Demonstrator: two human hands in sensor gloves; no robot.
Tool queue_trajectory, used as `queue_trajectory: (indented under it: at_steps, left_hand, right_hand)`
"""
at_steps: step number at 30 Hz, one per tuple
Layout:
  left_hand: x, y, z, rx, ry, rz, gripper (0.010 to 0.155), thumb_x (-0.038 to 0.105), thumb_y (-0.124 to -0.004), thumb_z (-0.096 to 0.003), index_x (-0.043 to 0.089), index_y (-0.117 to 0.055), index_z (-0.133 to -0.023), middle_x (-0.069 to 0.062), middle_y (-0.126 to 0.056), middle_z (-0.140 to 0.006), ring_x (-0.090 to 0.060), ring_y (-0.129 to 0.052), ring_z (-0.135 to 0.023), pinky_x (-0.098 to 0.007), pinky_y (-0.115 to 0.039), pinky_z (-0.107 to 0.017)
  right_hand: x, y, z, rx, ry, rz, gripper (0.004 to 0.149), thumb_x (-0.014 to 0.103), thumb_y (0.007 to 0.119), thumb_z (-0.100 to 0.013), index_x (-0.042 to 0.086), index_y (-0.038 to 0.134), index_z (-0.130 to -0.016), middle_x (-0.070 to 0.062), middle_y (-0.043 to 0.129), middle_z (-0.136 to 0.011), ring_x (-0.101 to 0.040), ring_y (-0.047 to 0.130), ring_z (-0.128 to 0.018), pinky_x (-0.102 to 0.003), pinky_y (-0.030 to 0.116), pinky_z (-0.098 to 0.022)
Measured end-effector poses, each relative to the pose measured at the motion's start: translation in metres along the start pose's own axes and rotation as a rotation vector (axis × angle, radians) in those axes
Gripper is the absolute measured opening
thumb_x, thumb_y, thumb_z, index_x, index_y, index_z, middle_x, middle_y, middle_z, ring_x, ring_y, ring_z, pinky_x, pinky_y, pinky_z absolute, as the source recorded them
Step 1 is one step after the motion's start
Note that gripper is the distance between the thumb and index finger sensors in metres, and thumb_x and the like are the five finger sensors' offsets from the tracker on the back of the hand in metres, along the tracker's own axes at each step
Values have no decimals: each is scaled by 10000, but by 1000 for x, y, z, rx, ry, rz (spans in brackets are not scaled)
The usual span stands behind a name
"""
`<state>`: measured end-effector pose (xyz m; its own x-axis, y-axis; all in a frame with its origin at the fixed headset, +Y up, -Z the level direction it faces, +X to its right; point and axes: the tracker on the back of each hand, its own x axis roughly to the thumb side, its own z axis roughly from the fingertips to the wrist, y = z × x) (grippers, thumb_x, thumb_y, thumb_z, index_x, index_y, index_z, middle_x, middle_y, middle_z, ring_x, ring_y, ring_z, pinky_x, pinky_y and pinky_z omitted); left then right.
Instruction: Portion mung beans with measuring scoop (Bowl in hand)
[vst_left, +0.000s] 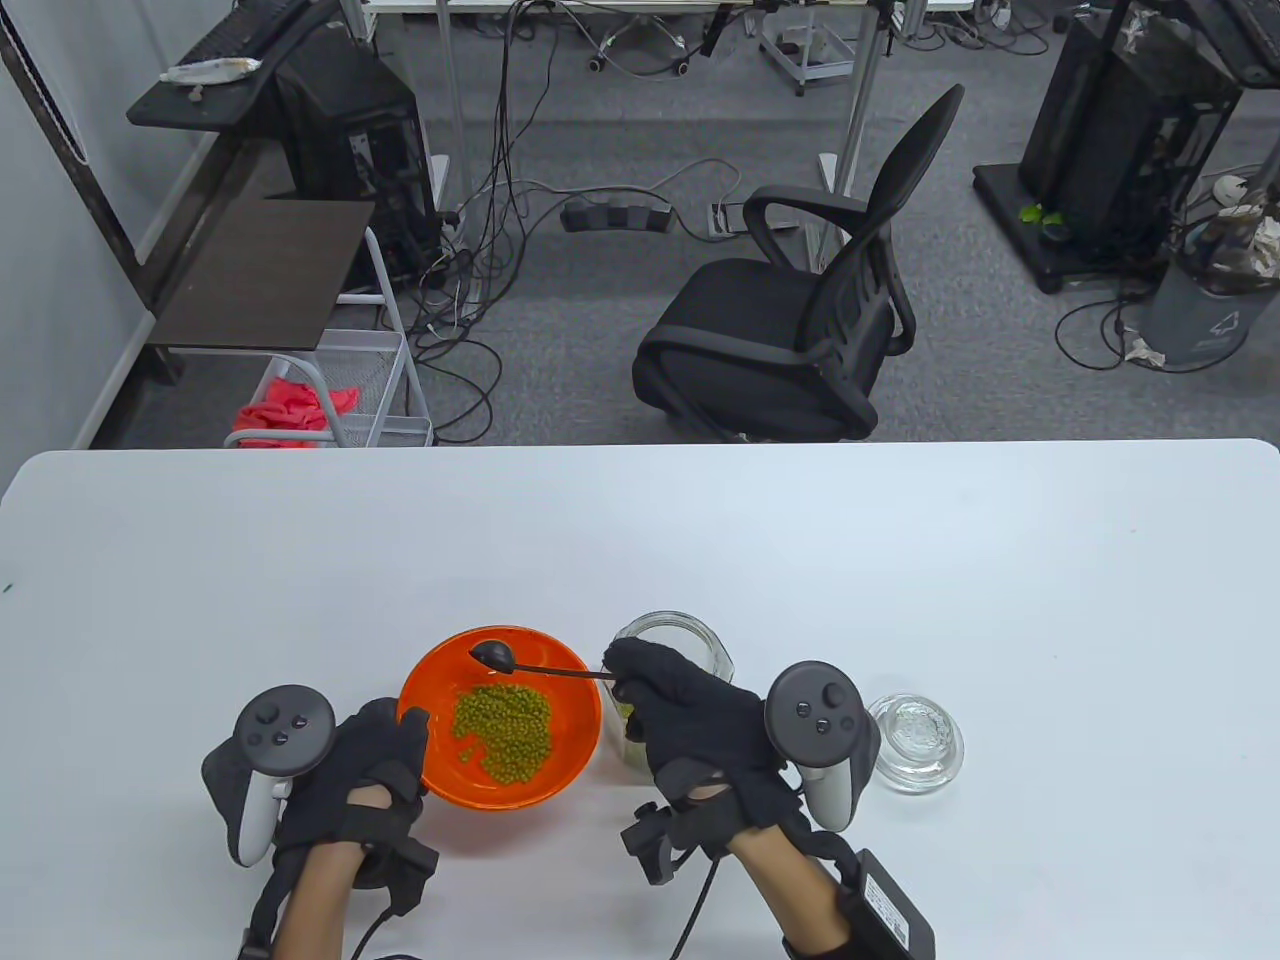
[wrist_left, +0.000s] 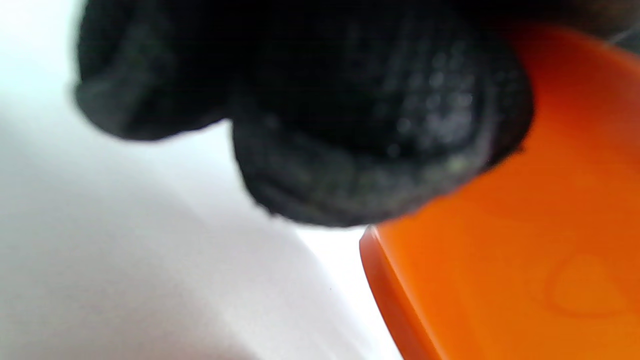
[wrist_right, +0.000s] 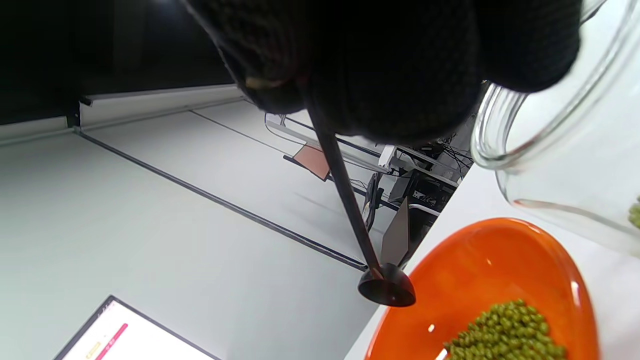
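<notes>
An orange bowl (vst_left: 575, 740) holds a pile of green mung beans (vst_left: 503, 732) near the table's front edge. My left hand (vst_left: 375, 765) grips the bowl's left rim; in the left wrist view its fingers (wrist_left: 350, 125) press on the orange wall (wrist_left: 525, 260). My right hand (vst_left: 680, 710) pinches the thin handle of a small black measuring scoop (vst_left: 494, 656), whose cup hangs over the bowl's far rim. In the right wrist view the scoop (wrist_right: 387, 290) is above the bowl (wrist_right: 480, 260) and beans (wrist_right: 510, 332). A glass jar (vst_left: 690, 640) stands behind my right hand, partly hidden.
A round glass lid (vst_left: 917, 742) lies on the white table (vst_left: 900, 560) right of my right hand. The jar's rim (wrist_right: 505, 150) is close to my right hand. A black office chair (vst_left: 800, 310) stands beyond the table's far edge.
</notes>
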<state>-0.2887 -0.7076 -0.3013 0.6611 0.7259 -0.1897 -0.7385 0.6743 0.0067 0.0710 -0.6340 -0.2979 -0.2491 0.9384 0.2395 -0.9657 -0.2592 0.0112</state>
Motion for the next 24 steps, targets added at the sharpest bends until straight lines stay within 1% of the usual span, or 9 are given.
queue_trajectory:
  at_steps: [3,14,19,24]
  left_hand:
    - [0,0,0,-1,-1,-3,543,482,-733,-521,63,-797,-861,139,-990,-321,1,-1072,-62,-209,-949,-96]
    - [0,0,0,4,2,-6,542,482,-731,-523,68,-793,-867,139,-990,-329,-3,-1074,-71,-211,-949,-103]
    - [0,0,0,8,3,-9,543,484,-730,-523,70,-792,-869,138,-990,-330,-4,-1075,-73,-211,-950,-106]
    - [0,1,0,8,3,-8,542,483,-730,-523,71,-792,-868,139,-990,-330,-3,-1075,-73,-209,-950,-103]
  right_hand:
    - [2,-9,-1,-31,-2,-11,406,160,820,-418,123,876,-818,-253,914,-708,-282,995,-373,-602,777,-418]
    - [12,-60,-2,-182,-7,-14,397,218,805,-437,82,847,-807,-225,919,-632,-238,971,-324,-580,782,-405]
    - [14,-80,0,-278,-6,60,390,249,794,-442,78,849,-789,-208,922,-582,-208,957,-288,-562,795,-386]
    - [14,-90,0,-338,4,149,389,266,783,-443,78,854,-775,-197,925,-558,-195,948,-267,-554,799,-376]
